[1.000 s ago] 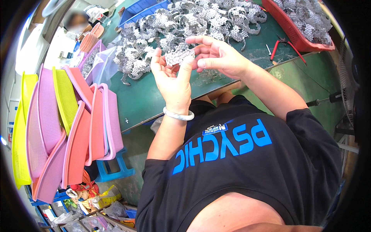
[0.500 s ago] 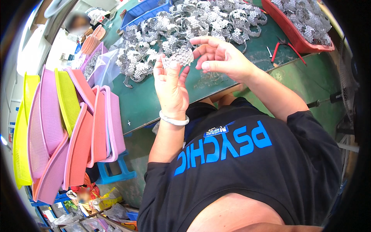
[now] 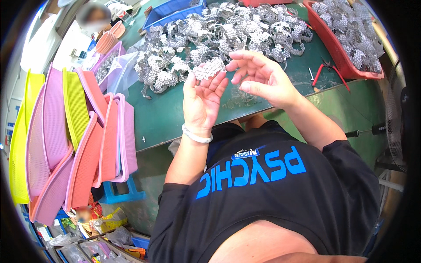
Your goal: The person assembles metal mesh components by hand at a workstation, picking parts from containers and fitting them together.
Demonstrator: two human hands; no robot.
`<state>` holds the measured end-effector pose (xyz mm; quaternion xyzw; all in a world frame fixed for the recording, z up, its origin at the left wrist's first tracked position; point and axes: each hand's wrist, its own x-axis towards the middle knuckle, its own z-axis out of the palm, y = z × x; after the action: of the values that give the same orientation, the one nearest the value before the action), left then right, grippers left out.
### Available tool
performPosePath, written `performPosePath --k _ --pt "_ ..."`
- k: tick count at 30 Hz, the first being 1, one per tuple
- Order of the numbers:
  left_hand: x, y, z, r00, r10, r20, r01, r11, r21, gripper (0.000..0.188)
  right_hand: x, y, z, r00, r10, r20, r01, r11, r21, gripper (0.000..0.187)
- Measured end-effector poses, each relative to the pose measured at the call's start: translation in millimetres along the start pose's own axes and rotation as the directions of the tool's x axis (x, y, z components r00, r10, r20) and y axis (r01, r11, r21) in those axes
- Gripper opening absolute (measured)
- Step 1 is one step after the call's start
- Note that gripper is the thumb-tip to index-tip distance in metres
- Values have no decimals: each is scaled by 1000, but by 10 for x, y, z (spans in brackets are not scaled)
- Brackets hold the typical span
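Silvery honeycomb piece (image 3: 209,69), curved, knobbly, held by left grip (image 3: 202,100), right grip (image 3: 266,82) released

Bare left hand (image 3: 204,103) is palm up, wrist pretty much in line with the bare left forearm (image 3: 189,160), thumb out to the left and fingers kinda bent. Bare right hand (image 3: 272,83) tops a slanting bare right forearm (image 3: 315,118), fingers loosely curled, thumb apart. Hands are super near each other.
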<state>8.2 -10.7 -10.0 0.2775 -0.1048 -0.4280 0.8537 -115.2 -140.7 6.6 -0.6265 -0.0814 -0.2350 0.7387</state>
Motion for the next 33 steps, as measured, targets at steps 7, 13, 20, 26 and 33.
performPosePath --k 7,13,20,26,33 --pt "52 -7 -5 990 -88 109 103 985 -141 46 -59 -31 23 998 -25 52 31 992 -121 49" --pt "63 -46 -5 979 -101 179 142 963 -231 47 -80 -62 51 992 -62 110 84 975 -205 43" --pt "61 -54 -26 962 -126 242 198 933 -300 51 -72 -16 96 968 -191 161 232 927 -294 43" --pt "66 -69 -65 940 -184 287 278 901 -334 54 -73 -66 130 954 -194 229 269 891 -366 40" --pt "91 -127 -153 910 -283 302 359 903 -236 59 -61 -29 195 929 -250 271 357 793 -493 42"
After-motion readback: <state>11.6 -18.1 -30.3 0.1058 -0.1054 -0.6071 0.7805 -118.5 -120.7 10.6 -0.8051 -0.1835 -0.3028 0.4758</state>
